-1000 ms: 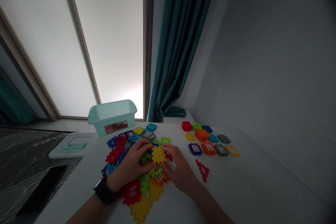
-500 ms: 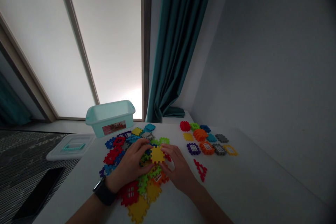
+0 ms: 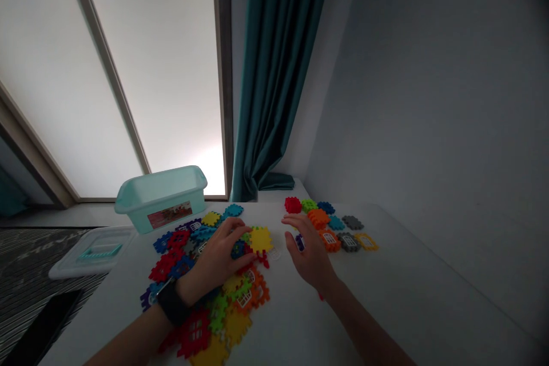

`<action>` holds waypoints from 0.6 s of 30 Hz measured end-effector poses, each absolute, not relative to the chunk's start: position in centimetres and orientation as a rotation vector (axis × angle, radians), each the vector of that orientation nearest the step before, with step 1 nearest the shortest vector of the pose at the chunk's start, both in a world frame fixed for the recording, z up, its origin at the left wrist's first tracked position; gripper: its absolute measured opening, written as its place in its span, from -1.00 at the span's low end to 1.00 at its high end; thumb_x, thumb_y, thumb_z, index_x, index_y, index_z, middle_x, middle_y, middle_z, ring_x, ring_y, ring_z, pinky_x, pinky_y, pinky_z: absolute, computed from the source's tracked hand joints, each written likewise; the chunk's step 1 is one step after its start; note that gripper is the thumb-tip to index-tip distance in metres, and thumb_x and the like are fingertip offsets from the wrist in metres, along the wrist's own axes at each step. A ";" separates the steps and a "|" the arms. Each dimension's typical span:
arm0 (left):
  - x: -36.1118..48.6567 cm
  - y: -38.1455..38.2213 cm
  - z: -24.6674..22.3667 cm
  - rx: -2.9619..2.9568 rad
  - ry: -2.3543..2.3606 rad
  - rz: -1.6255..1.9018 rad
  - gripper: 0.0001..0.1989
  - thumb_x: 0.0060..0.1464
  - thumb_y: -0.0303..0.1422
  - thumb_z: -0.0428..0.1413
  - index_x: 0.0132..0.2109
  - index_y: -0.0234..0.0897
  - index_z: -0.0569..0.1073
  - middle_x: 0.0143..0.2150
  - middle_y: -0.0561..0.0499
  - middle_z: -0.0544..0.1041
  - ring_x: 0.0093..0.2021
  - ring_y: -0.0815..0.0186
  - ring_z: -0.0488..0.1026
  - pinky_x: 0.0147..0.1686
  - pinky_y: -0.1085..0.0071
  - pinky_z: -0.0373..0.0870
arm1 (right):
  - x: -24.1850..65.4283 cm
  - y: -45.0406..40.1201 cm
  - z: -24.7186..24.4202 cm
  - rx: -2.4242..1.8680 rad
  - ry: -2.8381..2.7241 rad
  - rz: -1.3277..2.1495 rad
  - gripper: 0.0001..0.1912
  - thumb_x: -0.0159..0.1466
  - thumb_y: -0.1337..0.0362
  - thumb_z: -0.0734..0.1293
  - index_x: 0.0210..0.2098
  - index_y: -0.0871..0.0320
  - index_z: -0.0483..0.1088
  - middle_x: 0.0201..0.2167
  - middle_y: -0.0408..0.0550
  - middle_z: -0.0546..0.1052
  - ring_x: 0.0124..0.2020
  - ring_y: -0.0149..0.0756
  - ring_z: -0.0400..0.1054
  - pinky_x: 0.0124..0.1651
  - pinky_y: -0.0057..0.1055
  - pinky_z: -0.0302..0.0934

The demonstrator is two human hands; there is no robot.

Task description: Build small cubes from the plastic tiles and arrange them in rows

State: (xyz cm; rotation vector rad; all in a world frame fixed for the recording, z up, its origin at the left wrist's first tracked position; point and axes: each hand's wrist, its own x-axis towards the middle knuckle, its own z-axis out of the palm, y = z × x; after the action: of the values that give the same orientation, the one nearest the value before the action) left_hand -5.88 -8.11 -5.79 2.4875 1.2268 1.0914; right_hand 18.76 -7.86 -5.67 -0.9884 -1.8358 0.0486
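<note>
The right hand (image 3: 307,251) has come off the yellow tile and opened out to the right, and my whole view has swung right with it. The yellow tile (image 3: 261,239) lies flat at the far right of the main heap of interlocking plastic tiles (image 3: 182,266), just beside the left hand's fingertips. The left hand (image 3: 217,256) rests palm-down on the heap, fingers curved over a blue tile, though I can't tell from here whether it is gripping anything. The right hand hovers over bare white table (image 3: 398,280), fingers and thumb well apart, with a purple tile (image 3: 299,242) showing at its fingers; the view is too dim to say whether that tile is held or lying below.

A second, sorted group of tiles (image 3: 329,234) lies toward the far edge, just beyond the right hand. The table's near right corner offers the widest open room, while the heap runs close to the left edge. At the far left corner stands a pale teal plastic bin (image 3: 160,197). Its label (image 3: 170,215) shows a reddish picture, with no readable writing at this range. Its lid (image 3: 92,253) lies just past the left edge. A black watch (image 3: 171,304) sits on the left wrist.
</note>
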 end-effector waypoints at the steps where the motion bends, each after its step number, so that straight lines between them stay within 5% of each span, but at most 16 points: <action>1: -5.4 -7.5 -5.7 2.474 1.234 1.082 -0.63 0.13 -0.28 0.25 0.08 -0.15 0.44 0.07 -0.11 0.41 0.07 0.09 0.45 0.09 0.14 0.46 | 19.3 -7.7 -5.7 -0.996 -1.835 0.035 -0.75 0.36 0.36 0.20 -0.02 0.07 0.39 -0.02 0.07 0.50 0.06 -0.11 0.41 0.17 -0.05 0.31; 9: -0.4 -2.0 -6.1 2.428 1.283 0.878 -0.62 0.08 -0.22 0.28 0.04 -0.17 0.49 0.05 -0.09 0.42 0.05 0.04 0.44 0.11 0.05 0.39 | 24.5 -6.8 -6.4 -1.055 -1.764 -0.095 -0.77 0.38 0.35 0.18 -0.05 0.08 0.41 -0.05 0.07 0.51 0.05 -0.11 0.41 0.14 -0.06 0.32; 18: 4.6 2.5 -7.9 2.373 1.234 0.688 -0.61 0.13 -0.18 0.23 0.08 -0.22 0.49 0.05 -0.12 0.43 0.06 0.11 0.45 0.16 0.17 0.38 | 27.6 -7.2 -7.2 -1.124 -1.616 -0.147 -0.78 0.40 0.29 0.19 -0.05 0.08 0.42 -0.09 0.08 0.51 -0.02 -0.09 0.43 0.06 -0.05 0.36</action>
State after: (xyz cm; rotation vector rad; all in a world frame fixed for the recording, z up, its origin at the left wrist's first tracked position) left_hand 4.62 2.54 -7.92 2.3733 1.2337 0.6877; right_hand 27.65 -7.20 -7.18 -1.1239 -1.6162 -0.1474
